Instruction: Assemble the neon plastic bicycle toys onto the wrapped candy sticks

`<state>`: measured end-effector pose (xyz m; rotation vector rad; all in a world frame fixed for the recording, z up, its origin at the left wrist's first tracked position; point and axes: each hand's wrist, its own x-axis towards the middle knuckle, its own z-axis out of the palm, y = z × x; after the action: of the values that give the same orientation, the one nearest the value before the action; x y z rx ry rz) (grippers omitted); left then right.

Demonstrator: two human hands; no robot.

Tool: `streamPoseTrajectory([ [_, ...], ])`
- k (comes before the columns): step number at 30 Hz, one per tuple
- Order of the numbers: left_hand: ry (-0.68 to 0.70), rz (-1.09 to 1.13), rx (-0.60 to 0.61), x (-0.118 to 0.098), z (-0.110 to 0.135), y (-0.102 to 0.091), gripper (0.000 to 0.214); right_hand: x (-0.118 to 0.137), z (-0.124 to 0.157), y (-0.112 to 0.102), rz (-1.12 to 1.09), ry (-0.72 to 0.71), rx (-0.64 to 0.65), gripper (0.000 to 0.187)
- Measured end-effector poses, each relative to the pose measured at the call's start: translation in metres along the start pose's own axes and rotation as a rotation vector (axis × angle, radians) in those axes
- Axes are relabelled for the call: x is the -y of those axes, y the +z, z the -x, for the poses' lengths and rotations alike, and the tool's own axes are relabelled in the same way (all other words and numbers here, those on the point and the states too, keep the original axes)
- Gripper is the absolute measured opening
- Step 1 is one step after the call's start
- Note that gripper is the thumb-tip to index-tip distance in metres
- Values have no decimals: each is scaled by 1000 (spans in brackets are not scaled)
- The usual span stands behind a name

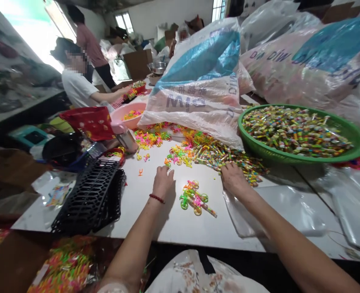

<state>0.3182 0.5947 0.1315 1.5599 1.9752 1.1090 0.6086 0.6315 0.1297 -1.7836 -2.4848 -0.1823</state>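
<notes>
My left hand (164,181), with a dark red bead bracelet (157,198), reaches to the near edge of a pile of small bright plastic pieces (180,156); thumb and forefinger stand apart and nothing shows between them. To the right, my right hand (233,177) is curled at the edge of a heap of thin candy-filled tubes (212,154). Its fingertips are partly hidden, so what they pinch is unclear. Between my hands a small group of plastic toy pieces (194,198), with green and yellow wheels, lies on the white table (167,219) beside one filled tube (208,210).
A green basket (302,158) full of tubes stands at right, near clear plastic bags (283,211). A large sack (198,81) rises behind the heap. Black plastic racks (90,197), a pink-lidded bottle (126,138) and a pink basin (129,118) are left. Another person (79,87) works beyond.
</notes>
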Motion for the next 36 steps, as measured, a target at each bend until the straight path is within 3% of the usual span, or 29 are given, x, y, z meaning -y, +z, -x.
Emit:
streamPoseTrajectory([
  [3, -81, -190, -47, 2, -35, 7, 30, 11, -2, 8, 59, -26, 5, 26],
  [6, -112, -418, 29, 2, -56, 16, 34, 21, -2, 12, 69, -17, 14, 25],
  [9, -120, -495, 80, 6, -59, 18, 23, 22, 0, 12, 37, -8, 31, 26],
  [12, -152, -514, 55, 16, -50, 10, 25, 17, 4, 10, -43, -3, 51, 30],
  [18, -215, -525, 23, 32, -32, -12, 25, 16, 20, -1, -519, -69, -75, 38],
  [23, -135, -605, -34, 22, -53, -5, 28, 46, 51, -19, -831, -50, -36, 41],
  [25, -16, -588, -12, 16, -68, 3, 34, 59, 66, -26, -879, -54, 15, 43],
  [27, 115, -495, 98, 11, -83, 11, 36, 68, 78, -32, -915, -53, 53, 42],
  [29, 161, -403, 196, 10, -92, 18, 30, 70, 87, -37, -954, -62, 85, 38],
  [32, 96, -348, 196, 14, -94, 21, 13, 66, 95, -43, -995, -69, 136, 33],
  [36, -50, -229, 122, 29, -75, 6, 11, 57, 101, -46, -1009, -8, 184, 31],
])
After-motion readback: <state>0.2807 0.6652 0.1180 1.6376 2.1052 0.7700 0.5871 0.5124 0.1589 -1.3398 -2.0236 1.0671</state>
